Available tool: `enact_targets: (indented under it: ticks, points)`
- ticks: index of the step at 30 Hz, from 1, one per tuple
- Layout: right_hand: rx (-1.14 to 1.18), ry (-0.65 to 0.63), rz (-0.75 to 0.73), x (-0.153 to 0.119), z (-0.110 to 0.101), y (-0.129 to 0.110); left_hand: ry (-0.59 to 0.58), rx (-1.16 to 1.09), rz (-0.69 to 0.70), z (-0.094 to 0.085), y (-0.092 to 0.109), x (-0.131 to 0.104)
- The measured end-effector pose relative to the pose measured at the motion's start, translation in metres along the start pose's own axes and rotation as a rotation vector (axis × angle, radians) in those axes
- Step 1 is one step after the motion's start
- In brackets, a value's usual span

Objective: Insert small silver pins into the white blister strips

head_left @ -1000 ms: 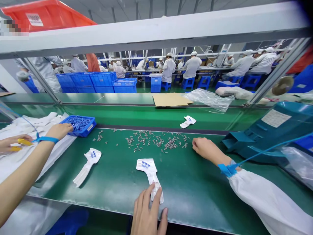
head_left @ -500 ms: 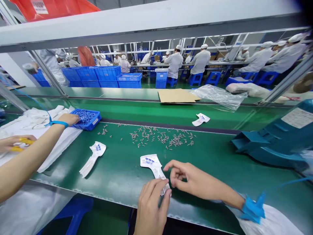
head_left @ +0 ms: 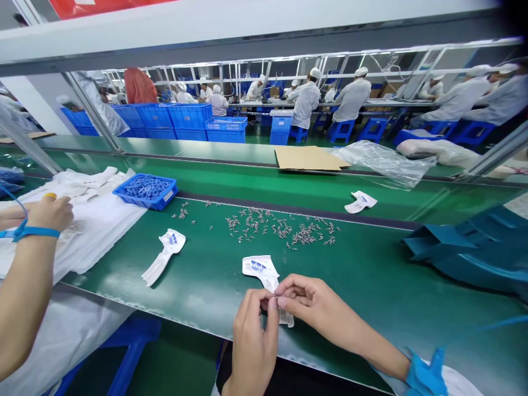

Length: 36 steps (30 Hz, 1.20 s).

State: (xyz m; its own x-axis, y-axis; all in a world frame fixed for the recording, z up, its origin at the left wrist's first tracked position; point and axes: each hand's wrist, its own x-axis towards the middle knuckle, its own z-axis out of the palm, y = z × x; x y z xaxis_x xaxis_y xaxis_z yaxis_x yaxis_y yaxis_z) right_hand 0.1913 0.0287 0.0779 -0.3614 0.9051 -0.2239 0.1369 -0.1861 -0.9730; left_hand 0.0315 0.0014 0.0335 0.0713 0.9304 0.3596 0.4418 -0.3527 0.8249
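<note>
In front of me, on the green work surface, a white plastic handle-shaped shell [head_left: 264, 270] lies with small blue pieces in its wide end. My left hand [head_left: 252, 338] and my right hand [head_left: 315, 302] meet above its narrow part, thumbs and forefingers pinched close together. Whatever is between the fingertips is too small to make out. Part of the shell is hidden by the fingers. Farther off lie many small metal pieces [head_left: 303, 235], loosely scattered. A second white shell [head_left: 165, 254] with blue pieces rests to the left.
A blue tray [head_left: 163, 199] of small blue parts stands at the left, beside white cloth-like sheets [head_left: 97, 234] and a co-worker's arm [head_left: 35, 264]. Another white shell [head_left: 360, 202] lies on the far green strip. Teal bins [head_left: 466, 253] sit at the right; cardboard [head_left: 309, 158] lies behind.
My right hand has moved to my left hand, and their fingertips now meet over the shell. The co-worker's hand has left the blue tray and moved left. The view has shifted slightly.
</note>
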Motion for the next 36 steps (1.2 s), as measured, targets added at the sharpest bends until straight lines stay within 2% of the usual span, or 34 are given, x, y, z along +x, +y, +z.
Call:
enact_targets:
  ticks: [3,7,10,13,21,28,36]
  points:
    - [-0.077,0.020,-0.020,0.001,-0.002,0.002,-0.023,-0.004,-0.021,-0.002,-0.001,0.000]
    - [-0.308,-0.003,-0.017,0.007,-0.013,0.001,-0.075,0.123,0.046,-0.011,-0.009,0.000]
    - [-0.506,-0.036,-0.012,0.015,-0.021,-0.001,-0.175,0.313,0.114,-0.015,-0.018,0.001]
    - [-0.596,-0.121,-0.023,0.024,-0.023,-0.001,-0.281,0.431,0.153,-0.015,-0.023,0.000]
    - [-0.782,-0.147,-0.059,0.037,-0.020,-0.014,-0.417,0.455,0.097,-0.016,-0.021,0.005]
    - [-0.914,-0.162,-0.020,0.039,-0.019,-0.020,-0.439,0.449,0.069,-0.017,-0.022,0.005]
    - [-0.862,-0.154,0.072,0.049,-0.020,-0.018,-0.392,0.460,0.086,-0.015,-0.027,0.004]
